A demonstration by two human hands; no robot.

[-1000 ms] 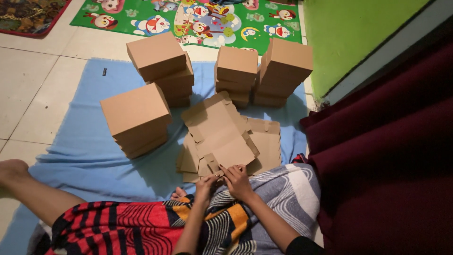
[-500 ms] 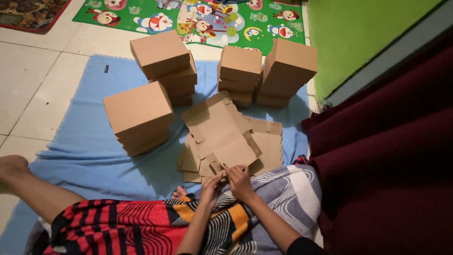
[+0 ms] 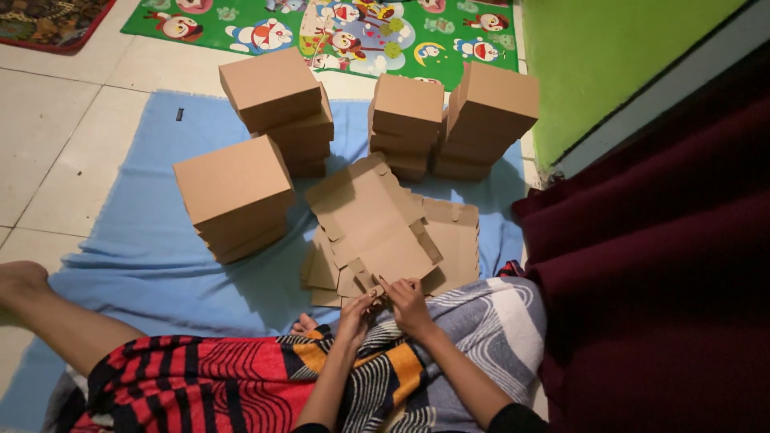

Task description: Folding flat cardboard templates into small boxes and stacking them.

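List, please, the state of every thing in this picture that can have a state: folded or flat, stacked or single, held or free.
Top cardboard blank: flat, unfolded, near edge held by both hands.
Pile of blanks: flat, lying under it on the blue cloth.
Left hand: fingers pinching the blank's edge.
Right hand: fingers on the same edge.
Folded boxes: closed, stacked in four piles.

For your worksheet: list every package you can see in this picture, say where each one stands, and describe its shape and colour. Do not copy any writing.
Folded box stack: front left on the blue cloth; flat, rectangular, plain brown.
Second stack: behind it, plain brown.
Third stack: back centre, plain brown.
Fourth stack: back right, leaning, plain brown.
Unfolded flat box blank: tilted on a pile of flat blanks, near edge held by left hand and right hand.
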